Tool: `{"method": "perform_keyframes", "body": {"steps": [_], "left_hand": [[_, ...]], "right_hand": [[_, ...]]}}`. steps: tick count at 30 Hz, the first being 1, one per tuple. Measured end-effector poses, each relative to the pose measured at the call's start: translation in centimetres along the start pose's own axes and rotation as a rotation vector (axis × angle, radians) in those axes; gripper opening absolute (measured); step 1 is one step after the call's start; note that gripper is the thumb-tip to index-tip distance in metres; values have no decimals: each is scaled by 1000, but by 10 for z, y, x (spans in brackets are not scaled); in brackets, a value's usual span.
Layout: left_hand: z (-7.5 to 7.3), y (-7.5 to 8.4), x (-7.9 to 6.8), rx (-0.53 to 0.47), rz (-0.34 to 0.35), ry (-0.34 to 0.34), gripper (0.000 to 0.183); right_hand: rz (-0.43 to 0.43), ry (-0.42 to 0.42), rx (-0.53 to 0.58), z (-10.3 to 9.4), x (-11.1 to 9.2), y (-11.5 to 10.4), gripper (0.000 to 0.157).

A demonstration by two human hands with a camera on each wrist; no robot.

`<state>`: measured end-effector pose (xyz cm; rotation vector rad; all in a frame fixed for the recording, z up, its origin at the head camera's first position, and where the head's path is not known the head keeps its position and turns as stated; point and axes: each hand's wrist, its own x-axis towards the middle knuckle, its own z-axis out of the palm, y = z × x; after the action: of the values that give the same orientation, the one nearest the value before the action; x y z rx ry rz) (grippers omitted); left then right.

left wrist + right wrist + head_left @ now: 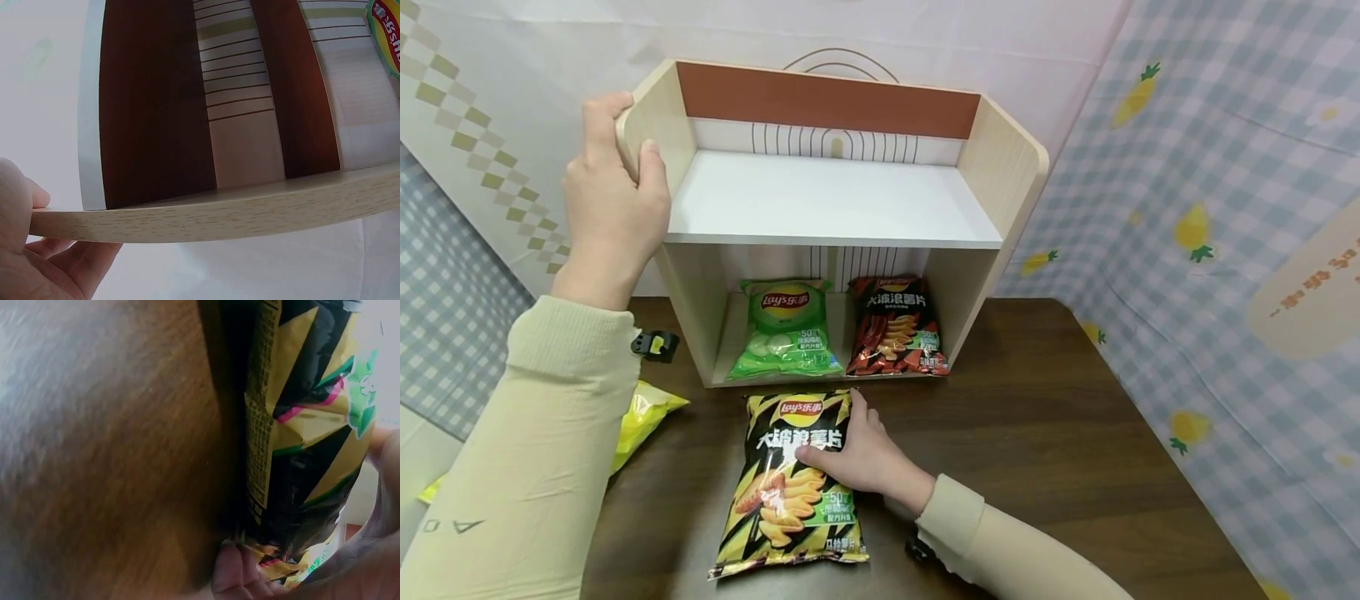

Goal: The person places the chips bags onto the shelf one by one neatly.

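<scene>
My left hand (617, 187) grips the upper left side panel of a small two-tier wooden shelf (835, 200), thumb on the inner face; the left wrist view shows the panel edge (206, 222) between thumb and fingers. My right hand (872, 454) holds a black-and-gold bag of Lay's chips (790, 492) by its right side, thumb on the front. That bag is in front of the shelf, over the dark table. On the lower tier a green chip bag (786, 329) leans beside a red-and-black chip bag (897, 329).
A yellow chip bag (643, 421) lies on the table at the left, partly hidden by my left sleeve. The dark wooden table (1037, 433) runs to a checked cloth (1225, 167) on the right. A white patterned cloth (925, 42) hangs behind the shelf.
</scene>
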<state>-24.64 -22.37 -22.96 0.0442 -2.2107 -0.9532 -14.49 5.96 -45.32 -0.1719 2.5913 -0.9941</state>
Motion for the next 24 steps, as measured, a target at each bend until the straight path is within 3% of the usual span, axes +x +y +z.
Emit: {"method": "perform_keyframes", "body": {"steps": [13, 24], "left_hand": [[0, 0, 0, 5, -4, 4, 46], [0, 0, 0, 4, 0, 7, 46]], "right_hand": [[-56, -35, 117, -3, 2, 5, 120], [-59, -99, 92, -18, 2, 12, 114]]}}
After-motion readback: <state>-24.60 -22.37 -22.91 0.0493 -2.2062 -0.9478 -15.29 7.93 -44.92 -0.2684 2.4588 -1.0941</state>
